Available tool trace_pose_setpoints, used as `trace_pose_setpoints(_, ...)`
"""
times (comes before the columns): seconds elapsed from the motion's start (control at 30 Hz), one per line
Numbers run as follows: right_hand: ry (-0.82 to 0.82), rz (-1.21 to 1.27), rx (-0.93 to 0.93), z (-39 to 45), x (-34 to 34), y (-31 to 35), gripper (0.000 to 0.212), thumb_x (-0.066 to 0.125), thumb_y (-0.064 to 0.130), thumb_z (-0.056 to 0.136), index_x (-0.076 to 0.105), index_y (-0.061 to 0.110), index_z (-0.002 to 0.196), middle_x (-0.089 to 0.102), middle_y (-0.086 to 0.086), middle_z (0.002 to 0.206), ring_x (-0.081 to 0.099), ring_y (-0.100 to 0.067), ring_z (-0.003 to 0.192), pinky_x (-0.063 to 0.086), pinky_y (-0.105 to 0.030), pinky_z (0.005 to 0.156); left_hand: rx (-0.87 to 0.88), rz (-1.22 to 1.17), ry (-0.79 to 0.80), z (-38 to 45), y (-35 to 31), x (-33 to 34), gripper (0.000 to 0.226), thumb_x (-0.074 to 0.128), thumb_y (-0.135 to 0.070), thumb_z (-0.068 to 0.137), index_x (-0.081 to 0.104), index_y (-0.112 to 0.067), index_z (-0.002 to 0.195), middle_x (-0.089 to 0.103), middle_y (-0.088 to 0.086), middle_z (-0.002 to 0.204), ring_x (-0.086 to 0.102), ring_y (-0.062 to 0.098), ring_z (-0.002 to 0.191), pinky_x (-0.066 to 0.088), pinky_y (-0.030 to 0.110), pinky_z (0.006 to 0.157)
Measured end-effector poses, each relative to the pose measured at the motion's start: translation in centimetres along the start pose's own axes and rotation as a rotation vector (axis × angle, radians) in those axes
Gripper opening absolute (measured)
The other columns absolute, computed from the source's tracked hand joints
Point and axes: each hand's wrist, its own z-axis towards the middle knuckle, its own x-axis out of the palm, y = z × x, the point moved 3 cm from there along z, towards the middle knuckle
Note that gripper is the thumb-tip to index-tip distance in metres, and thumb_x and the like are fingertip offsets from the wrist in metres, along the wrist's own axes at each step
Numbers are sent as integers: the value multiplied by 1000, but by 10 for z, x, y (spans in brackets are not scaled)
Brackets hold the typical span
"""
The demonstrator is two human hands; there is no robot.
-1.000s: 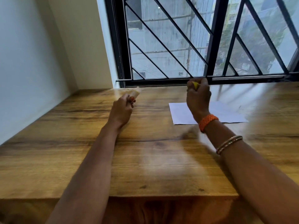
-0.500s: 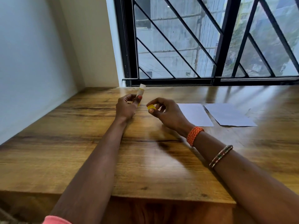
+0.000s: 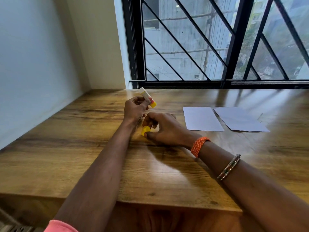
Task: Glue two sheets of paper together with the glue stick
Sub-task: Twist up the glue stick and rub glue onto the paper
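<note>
here, uncapped glue stick (image 3: 148, 97) tilted, yellow-based.

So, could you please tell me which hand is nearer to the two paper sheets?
Right. The right hand rests on the table just left of the nearer sheet, holding the yellow cap. The left hand is farther left, holding the glue stick.

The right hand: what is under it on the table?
Under the right hand a yellow cap shows at the fingertips, low on the table. The hand covers the cap's far side.
</note>
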Motion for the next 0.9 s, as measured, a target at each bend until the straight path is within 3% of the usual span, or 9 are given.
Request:
trace_pose_setpoints(0.13, 48, 7, 12, -1, 0, 3, 33, 70, 27, 73, 57, 24, 104, 62, 9, 95, 51, -5, 87, 39, -41, 91, 25, -11, 21, -3, -4, 2, 23, 63, -19, 85, 64, -4, 102, 66, 9, 93, 62, 21, 82, 50, 32, 68)
trace_pose_setpoints(0.23, -191, 33, 25, -3, -14, 5, 35, 66, 24, 72, 48, 18, 102, 60, 6, 91, 53, -9, 81, 43, -46, 86, 17, -78, 64, -9, -10, 7, 7, 61, -19, 86, 65, -13, 88, 65, 3, 80, 59, 19, 75, 47, 33, 67)
trace_pose_setpoints(0.33, -487, -159, 13, -6, -33, 3, 31, 65, 24, 78, 46, 14, 102, 56, 1, 95, 52, -16, 87, 33, -37, 82, -24, -160, 130, -17, -17, 17, 13, 61, -25, 87, 65, -16, 95, 67, -3, 82, 61, 12, 80, 48, 30, 68)
trace_pose_setpoints(0.47, -669, -372, 21, -9, -51, 2, 30, 65, 20, 80, 51, 12, 106, 56, -5, 103, 50, -21, 95, 24, -33, 80, -50, -256, 254, -29, -26, 33, 13, 59, -29, 88, 66, -19, 89, 68, -5, 82, 60, 10, 83, 49, 32, 74)
trace_pose_setpoints(0.57, -706, -458, 39, -11, -56, 2, 26, 61, 19, 83, 52, 13, 107, 58, -6, 104, 53, -24, 95, 26, -36, 85, -60, -289, 287, -35, -30, 39, 14, 59, -33, 87, 65, -23, 80, 67, -8, 77, 61, 8, 80, 48, 26, 67)
trace_pose_setpoints(0.73, -739, -474, 23, -12, -58, 2, 24, 64, 22, 84, 56, 13, 105, 66, -3, 97, 59, -25, 93, 30, -42, 89, -77, -306, 234, -38, -32, 40, 16, 60, -38, 85, 65, -24, 80, 65, -4, 84, 55, 13, 87, 46, 27, 68)
trace_pose_setpoints(0.9, -795, -363, 17, -11, -59, 0, 25, 70, 16, 81, 56, 9, 100, 66, -5, 89, 57, -24, 86, 31, -38, 86, -89, -310, 181, -40, -35, 38, 17, 60, -38, 85, 66, -23, 80, 68, -4, 83, 59, 13, 88, 46, 29, 67)
